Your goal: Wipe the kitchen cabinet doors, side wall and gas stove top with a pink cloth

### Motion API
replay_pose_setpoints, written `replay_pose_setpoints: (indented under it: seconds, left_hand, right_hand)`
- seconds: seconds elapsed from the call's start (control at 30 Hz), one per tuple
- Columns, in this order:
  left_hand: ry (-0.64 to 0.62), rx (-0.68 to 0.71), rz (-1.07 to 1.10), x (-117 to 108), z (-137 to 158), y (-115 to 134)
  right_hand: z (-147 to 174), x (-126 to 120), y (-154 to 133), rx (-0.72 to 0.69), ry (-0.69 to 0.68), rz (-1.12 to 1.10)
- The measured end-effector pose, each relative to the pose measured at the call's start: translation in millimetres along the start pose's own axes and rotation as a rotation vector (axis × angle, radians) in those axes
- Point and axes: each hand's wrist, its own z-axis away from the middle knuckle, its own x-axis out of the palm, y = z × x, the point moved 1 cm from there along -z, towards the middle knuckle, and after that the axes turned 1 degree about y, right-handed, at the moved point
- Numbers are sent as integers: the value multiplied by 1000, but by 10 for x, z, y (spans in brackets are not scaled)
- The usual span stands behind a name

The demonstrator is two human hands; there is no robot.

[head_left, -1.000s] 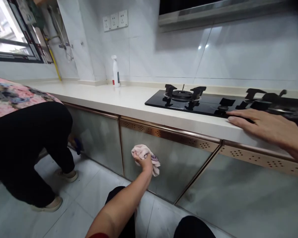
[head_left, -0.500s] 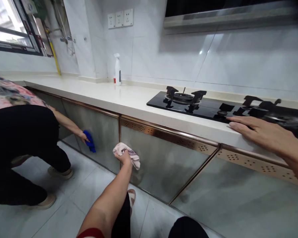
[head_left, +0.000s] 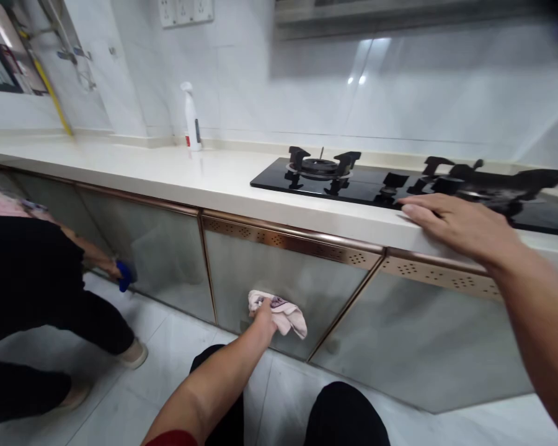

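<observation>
My left hand (head_left: 263,317) is closed round a pale pink cloth (head_left: 286,314) with a dark pattern. The cloth lies against a greyish-green cabinet door (head_left: 242,263), low on its panel. Over on the right, my right hand (head_left: 460,224) rests on the front edge of the white countertop (head_left: 232,189), fingers stretched out and nothing held. Its fingertips touch or nearly touch the front rim of the black gas hob (head_left: 279,176), close to a control knob (head_left: 393,184).
At left, another person in black trousers (head_left: 23,291) bends beside the cabinets, holding a blue cloth (head_left: 124,276) near a door. A white spray bottle (head_left: 191,121) stands on the counter by the wall. My knees (head_left: 346,415) are close below the cabinets. Wall sockets (head_left: 186,9) hang above.
My left hand has moved the pink cloth rightward and down across the door, away from the left frame. The other person's blue cloth has shifted left. My view has turned slightly right and down.
</observation>
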Motion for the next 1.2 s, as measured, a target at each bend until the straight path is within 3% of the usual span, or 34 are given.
replay_pose_setpoints:
  seconds: [0.23,0.43,0.53,0.6,0.67,0.77,0.87,0.97,1.03,1.13,1.2]
  left_hand:
    - [-376,-252,61,162,400,169]
    - [-601,-234,19,266,836,242]
    - [-681,-174,-15,251,1064,287]
    - [-731,-113,-44,222,1185,353]
    - [-789,8,-119,189,1277,448]
    - [-882,279,-291,159,1383,611]
    - [-1028,516,-509,198,1509,753]
    - [-1177,831,-874,325,1668,909]
    - [-1158,1103,-1169,464,1773,1087]
    - [-1110,1419,-1453,761,1932,1495]
    - [-1080,1615,-1411,1016,2041,1812]
  right_hand:
    - [65,-61,-123,-40,54,-55]
    - [-63,63,-14,-163,371,-114]
    - [215,149,-194,-209,646,-254]
    - [594,361,-449,-257,702,-412]
    - [1035,739,-743,-245,590,-581]
    - [1580,1448,-1112,25,383,-898]
    - [1810,1953,-1335,220,258,-1431]
    - [1779,2068,-1355,272,245,-1883]
    - [1699,2008,-1239,305,297,-1960]
    - [1568,1869,-956,353,430,-1763]
    - [1474,1777,-778,361,588,-1506]
